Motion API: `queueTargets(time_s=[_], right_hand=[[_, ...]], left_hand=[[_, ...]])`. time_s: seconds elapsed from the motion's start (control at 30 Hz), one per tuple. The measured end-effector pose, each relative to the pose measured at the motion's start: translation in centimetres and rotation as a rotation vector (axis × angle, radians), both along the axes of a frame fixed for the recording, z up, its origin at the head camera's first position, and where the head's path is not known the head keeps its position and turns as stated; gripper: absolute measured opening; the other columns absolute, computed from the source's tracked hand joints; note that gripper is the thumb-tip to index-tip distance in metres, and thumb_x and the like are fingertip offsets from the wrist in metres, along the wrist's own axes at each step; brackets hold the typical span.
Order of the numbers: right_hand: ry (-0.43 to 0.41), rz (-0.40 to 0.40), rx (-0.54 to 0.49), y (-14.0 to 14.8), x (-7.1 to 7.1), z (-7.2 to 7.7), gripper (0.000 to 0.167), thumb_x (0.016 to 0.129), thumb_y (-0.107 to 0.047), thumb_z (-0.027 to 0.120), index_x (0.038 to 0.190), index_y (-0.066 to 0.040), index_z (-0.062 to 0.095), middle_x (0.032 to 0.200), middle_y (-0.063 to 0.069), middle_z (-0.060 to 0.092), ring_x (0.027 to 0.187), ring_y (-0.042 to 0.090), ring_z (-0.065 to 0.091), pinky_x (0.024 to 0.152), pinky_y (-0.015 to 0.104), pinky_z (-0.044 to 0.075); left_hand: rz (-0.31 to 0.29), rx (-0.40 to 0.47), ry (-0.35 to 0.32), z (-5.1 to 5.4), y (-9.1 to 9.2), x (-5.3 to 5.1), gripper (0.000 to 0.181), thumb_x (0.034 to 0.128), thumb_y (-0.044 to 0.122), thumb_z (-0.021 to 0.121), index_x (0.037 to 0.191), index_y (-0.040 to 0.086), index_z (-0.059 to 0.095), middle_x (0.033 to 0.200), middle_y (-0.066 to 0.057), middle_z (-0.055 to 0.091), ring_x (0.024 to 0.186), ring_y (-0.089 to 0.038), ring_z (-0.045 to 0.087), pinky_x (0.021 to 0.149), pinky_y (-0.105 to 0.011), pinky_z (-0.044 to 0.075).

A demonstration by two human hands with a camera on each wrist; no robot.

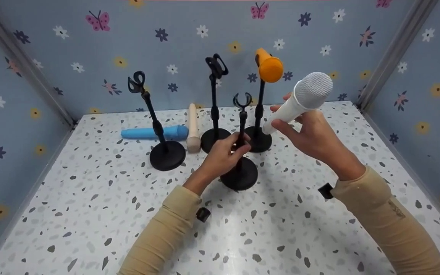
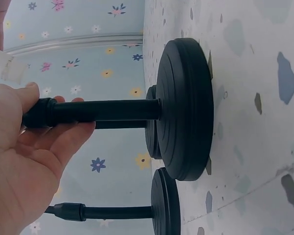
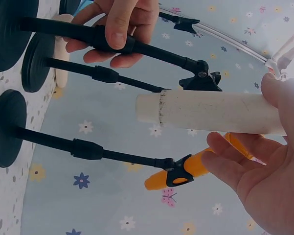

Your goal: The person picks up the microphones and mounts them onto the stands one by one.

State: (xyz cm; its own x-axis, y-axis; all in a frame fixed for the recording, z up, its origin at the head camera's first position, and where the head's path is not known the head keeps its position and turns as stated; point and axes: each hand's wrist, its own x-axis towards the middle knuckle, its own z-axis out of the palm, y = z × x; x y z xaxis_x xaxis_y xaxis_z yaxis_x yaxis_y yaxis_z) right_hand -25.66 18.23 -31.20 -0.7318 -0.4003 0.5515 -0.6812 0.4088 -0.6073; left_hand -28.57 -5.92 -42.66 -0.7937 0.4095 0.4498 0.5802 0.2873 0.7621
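A: What was the surface (image 1: 273, 236) like?
B: White, with scattered grey chips.
A: What lay on it?
B: A blue microphone (image 1: 139, 133) lay crosswise toward the back, just beside a cream microphone (image 1: 193, 124).
A: What stood there?
B: Four, black and round-based: leftmost stand (image 1: 158, 128), rear stand (image 1: 215, 112), right-hand stand (image 1: 259, 110), front stand (image 1: 242, 178).

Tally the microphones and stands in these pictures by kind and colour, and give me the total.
White microphone: 1
Orange microphone: 1
Blue microphone: 1
Beige microphone: 1
Black stands: 4
Total: 8
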Motion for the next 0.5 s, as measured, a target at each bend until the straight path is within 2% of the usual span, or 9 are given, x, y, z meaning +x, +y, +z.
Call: queueTargets(time_s=[0.13,0.5], right_hand=[[0.006,0.012,0.000,-0.08,-0.01,0.16,0.052,0.096,-0.015,0.071,0.135,0.003,0.042,0.137,0.009,0.057,0.126,0.020,0.060,0.103,0.051,0.048],[0.016,0.027,-0.006,-0.39,0.19,0.79,0.053,0.096,-0.013,0.072,0.136,0.004,0.041,0.138,0.009,0.055,0.126,0.021,0.060,0.103,0.049,0.048]], left_hand=[[0.009,-0.008,-0.008,0.01,-0.18,0.06,0.021,0.1019,0.023,0.065,0.116,0.008,0.066,0.107,-0.001,0.071,0.102,-0.006,0.067,0.090,-0.023,0.054],[0.054,-0.013,0.050,0.13,-0.13,0.27,0.022,0.1003,0.024,0.067,0.114,0.006,0.067,0.108,-0.003,0.072,0.102,-0.008,0.068,0.086,-0.022,0.055]])
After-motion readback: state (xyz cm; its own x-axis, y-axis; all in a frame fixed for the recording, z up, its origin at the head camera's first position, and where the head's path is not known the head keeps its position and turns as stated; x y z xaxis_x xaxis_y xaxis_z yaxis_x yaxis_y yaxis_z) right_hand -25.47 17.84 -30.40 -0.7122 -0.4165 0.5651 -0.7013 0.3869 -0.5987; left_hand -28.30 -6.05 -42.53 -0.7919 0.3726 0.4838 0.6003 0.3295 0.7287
